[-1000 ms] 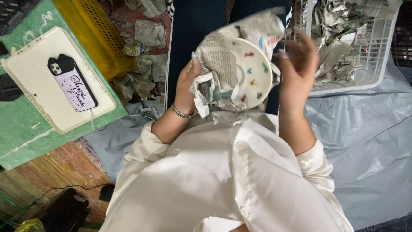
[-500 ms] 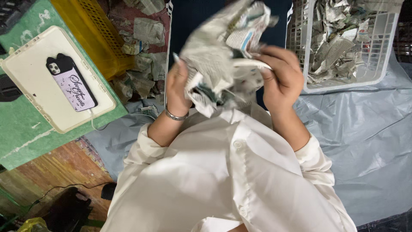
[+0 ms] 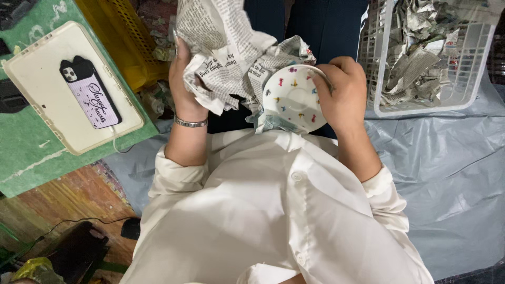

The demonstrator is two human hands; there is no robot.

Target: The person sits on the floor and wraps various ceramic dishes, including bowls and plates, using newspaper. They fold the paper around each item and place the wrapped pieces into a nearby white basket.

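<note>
Right now, taking the saucer as the landmark:

Saucer: a small white saucer dotted with little coloured shapes, held up over the lap with its face tilted toward the camera, between the two hands and just above the white shirt.

Right hand: the right hand clasps the saucer's right rim, fingers curled over the edge and thumb on the near side.

Left hand: the left hand, left of the saucer, grips a large crumpled sheet of newspaper; a thin metal bracelet circles its wrist.

Newspaper: it rises above and left of the saucer, and its torn lower folds touch the saucer's left and upper rim, part of it tucked behind.

White basket: a slatted white plastic basket stands right of the saucer, near the right hand, filled with crumpled newspaper bundles.

Plastic sheet: a grey-blue plastic sheet spreads below the basket, right of and lower than the saucer.

Yellow crate: a yellow plastic crate lies left of the saucer, beyond the left hand, with scraps of paper beside it.

Tray and phone: farther left, a cream tray rests on a green surface, and a phone in a pale lilac case lies on it, a white cable trailing from its lower end.
</note>
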